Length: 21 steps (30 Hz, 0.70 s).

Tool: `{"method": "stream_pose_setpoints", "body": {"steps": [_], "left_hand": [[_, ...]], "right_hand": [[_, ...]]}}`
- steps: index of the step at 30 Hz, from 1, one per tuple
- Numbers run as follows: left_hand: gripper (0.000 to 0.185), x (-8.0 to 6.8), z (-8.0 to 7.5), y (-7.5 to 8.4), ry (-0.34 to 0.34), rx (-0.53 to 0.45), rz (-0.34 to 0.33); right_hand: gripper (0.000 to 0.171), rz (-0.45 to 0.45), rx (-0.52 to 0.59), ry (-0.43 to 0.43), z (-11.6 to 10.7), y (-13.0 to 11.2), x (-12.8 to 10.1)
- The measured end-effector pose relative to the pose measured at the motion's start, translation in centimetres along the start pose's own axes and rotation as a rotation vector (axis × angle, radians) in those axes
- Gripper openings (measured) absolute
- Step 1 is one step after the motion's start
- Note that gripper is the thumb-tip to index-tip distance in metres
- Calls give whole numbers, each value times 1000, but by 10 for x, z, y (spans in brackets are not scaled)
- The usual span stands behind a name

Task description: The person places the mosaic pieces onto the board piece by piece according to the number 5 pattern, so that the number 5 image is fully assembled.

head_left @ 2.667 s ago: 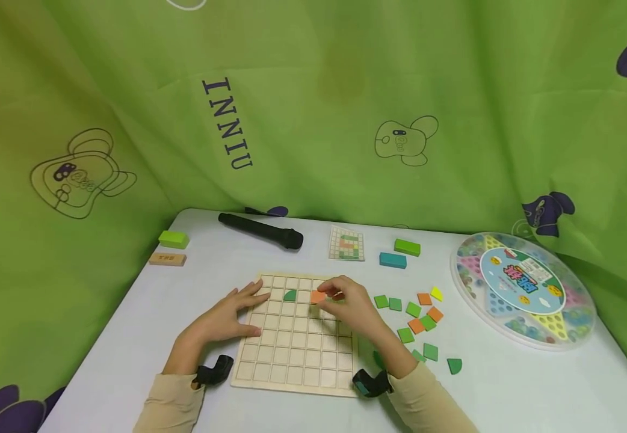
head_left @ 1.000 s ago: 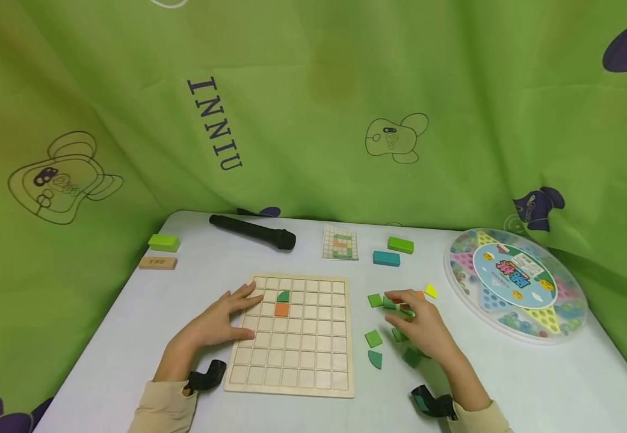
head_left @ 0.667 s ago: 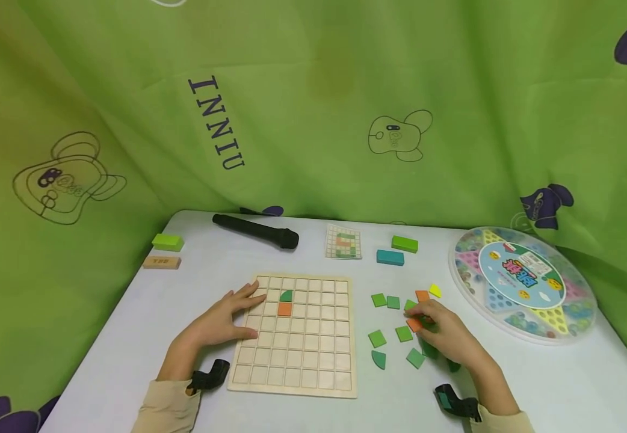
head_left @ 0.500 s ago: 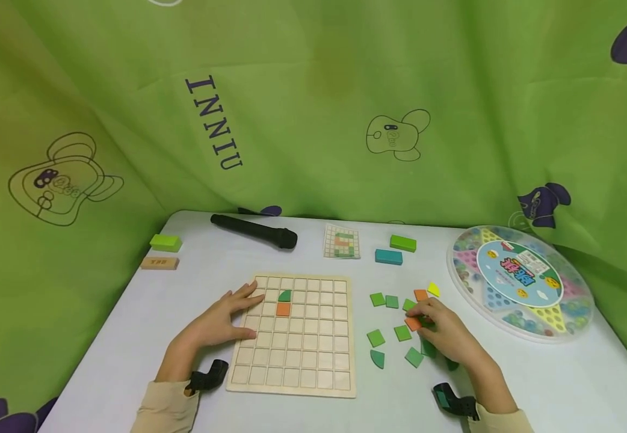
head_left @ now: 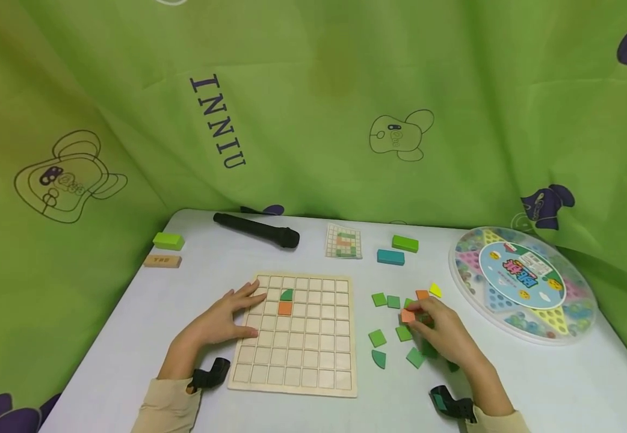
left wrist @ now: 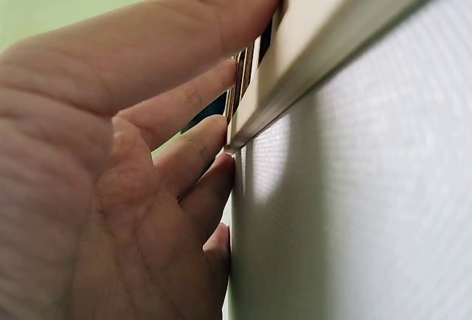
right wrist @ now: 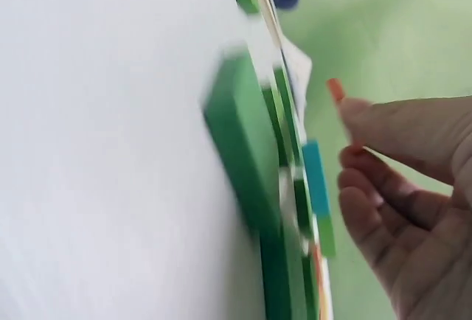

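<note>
A wooden grid board (head_left: 297, 373) lies on the white table (head_left: 194, 282), with a green quarter-round tile (head_left: 287, 294) and an orange square tile (head_left: 284, 308) in its upper left cells. My left hand (head_left: 225, 317) rests flat against the board's left edge (left wrist: 295, 77), fingers straight. My right hand (head_left: 437, 332) is to the right of the board among loose tiles and pinches an orange square tile (head_left: 408, 315) at its fingertips; the tile's edge (right wrist: 335, 89) shows in the right wrist view. Green tiles (head_left: 377, 338) lie around that hand.
A round marble game box (head_left: 521, 284) sits at the right. A pattern card (head_left: 343, 241), a teal block (head_left: 390, 257) and a green block (head_left: 405, 243) lie behind the board. A black microphone (head_left: 256, 230), another green block (head_left: 168, 241) and a wooden block (head_left: 162, 261) lie at the back left.
My right hand left the board, where the orange tile now lies, moved right to the loose tiles, and has lifted an orange square there. The left hand has not moved.
</note>
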State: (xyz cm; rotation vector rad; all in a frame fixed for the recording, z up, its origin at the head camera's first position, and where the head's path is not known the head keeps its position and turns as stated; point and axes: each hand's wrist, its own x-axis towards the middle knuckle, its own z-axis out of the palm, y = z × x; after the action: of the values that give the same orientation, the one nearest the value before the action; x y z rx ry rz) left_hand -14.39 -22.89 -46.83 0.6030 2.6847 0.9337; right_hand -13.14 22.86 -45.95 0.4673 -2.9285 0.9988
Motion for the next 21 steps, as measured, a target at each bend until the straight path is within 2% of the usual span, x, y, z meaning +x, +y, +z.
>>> {"method": "stream_pose_setpoints", "body": {"steps": [5, 11, 16, 21], "left_hand": [[78, 0, -3, 2, 2, -10, -2], [78, 2, -6, 4, 1, -10, 20], [77, 1, -5, 3, 1, -7, 42], [77, -2, -4, 1, 6, 4, 45]], "right_hand": [[25, -44, 93, 49, 9, -27, 4], [26, -100, 225, 60, 33, -76, 19], [24, -105, 335, 19, 57, -114, 37], [21, -104, 378, -92, 83, -143, 59]]}}
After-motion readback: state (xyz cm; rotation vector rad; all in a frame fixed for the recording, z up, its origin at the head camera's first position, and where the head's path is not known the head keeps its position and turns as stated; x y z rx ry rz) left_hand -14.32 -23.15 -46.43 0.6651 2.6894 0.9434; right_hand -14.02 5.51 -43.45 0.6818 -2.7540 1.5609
